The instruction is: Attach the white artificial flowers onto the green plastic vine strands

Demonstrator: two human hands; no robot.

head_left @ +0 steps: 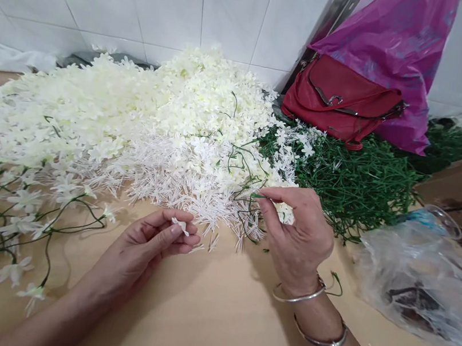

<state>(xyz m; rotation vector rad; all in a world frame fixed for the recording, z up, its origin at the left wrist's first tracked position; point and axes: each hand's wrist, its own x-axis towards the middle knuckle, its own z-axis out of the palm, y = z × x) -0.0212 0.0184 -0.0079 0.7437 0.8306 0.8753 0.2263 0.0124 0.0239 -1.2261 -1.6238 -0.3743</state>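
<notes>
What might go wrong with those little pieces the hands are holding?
The left hand pinches a small white piece; if it slipped, it could get lost among the similar-coloured bits in the white flower pile. The right hand grips a green stem, which might snag on the loose stems lying close by.

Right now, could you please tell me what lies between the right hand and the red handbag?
Part of the green stem heap lies between the right hand and the red handbag, as the head view shows.
</notes>
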